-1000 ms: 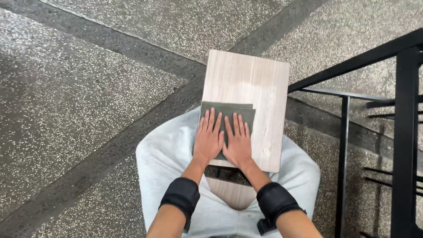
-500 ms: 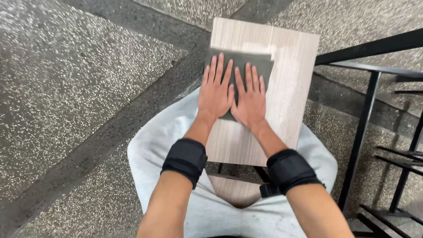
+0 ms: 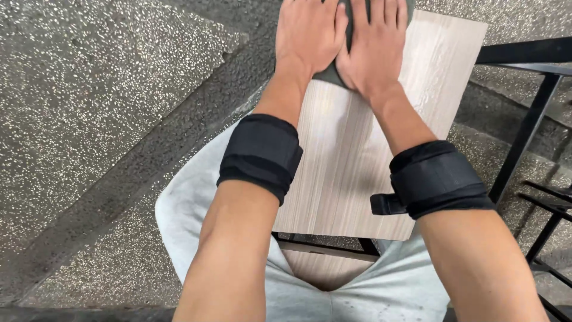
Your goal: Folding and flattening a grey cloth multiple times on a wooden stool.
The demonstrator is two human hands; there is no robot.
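Our left hand (image 3: 308,33) lies flat, fingers spread, on the dark grey cloth (image 3: 331,74) atop the pale wooden board (image 3: 351,173); our right hand (image 3: 373,45) presses flat beside it. The cloth looks folded; smoothing seems underway.

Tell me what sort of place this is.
Probably a classroom or hall with desk-chairs: a small wood-grain tablet desk on a black metal frame, over a speckled terrazzo floor. Both hands press a grey cloth there.
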